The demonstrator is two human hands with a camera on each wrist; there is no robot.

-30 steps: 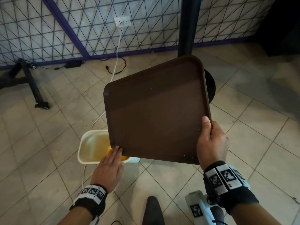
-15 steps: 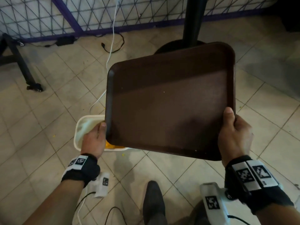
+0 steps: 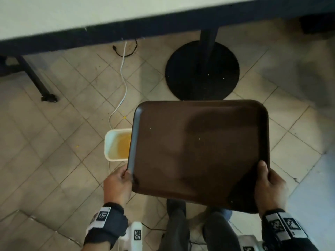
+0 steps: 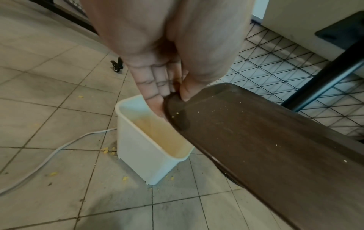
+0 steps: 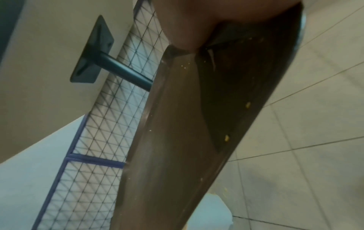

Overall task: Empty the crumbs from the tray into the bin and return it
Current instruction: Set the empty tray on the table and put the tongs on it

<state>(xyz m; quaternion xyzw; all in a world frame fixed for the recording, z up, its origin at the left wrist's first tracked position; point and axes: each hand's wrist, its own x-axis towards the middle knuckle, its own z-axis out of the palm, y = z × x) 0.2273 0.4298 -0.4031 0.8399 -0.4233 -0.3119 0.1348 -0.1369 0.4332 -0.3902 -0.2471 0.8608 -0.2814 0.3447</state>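
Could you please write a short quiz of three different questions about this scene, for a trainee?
1. True or false: the tray is held by both the left hand and the right hand.
2. Where does the bin stand? A) on the table B) on the tiled floor C) on a chair
3. Fill in: some yellow crumbs lie on the ___ around the bin.

Key: 1 true; 2 B; 3 floor.
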